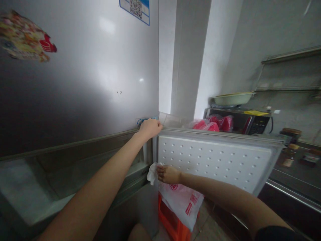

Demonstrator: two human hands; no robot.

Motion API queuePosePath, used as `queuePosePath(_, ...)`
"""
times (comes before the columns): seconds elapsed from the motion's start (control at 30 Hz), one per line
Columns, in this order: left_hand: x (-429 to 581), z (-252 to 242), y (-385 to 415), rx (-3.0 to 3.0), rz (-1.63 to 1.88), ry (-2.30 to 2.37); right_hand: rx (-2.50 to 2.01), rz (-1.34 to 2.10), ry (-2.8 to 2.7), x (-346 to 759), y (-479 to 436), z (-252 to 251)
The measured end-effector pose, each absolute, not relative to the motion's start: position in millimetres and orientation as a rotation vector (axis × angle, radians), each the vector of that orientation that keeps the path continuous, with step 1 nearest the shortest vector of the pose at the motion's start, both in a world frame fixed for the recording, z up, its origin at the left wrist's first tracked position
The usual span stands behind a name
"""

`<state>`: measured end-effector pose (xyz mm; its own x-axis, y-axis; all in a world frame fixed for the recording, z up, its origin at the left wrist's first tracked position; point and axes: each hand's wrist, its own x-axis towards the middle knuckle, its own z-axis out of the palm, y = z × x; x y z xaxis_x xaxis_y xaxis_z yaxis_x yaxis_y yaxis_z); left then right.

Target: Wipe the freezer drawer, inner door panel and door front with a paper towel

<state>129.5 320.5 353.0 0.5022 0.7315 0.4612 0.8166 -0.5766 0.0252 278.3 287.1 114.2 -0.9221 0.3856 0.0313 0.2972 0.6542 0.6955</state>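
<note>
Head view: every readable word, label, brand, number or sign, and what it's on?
No words or numbers legible.
Upper door: blue-edged sticker with QR code, no readable wording.
Upper door: food-picture sticker, lettering blurred.
Upper door: blue label beside left hand, too blurred.
White bag: red logo and print, too blurred.
Microwave: panel markings too small.
Bottle label, jar label: too small.

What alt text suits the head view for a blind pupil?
A person's right hand holds crumpled white material beside an open refrigerator door, the left hand at its upper hinge corner. Below, a printed plastic bag covers part of an orange stool.
</note>
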Motion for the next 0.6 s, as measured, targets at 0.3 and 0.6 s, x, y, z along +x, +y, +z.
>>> queuePosePath(0.3, 130.6, 355.2, 316.8, -2.532, -0.678, -1.398, 0.475, 1.211, 2.722, 283.8, 297.0, 238.2)
queuePosePath(0.6, 132.4, 355.4, 320.2, -2.520, -0.699, -1.430, 0.724, 1.302, 2.703, 286.3, 291.9, 297.0)
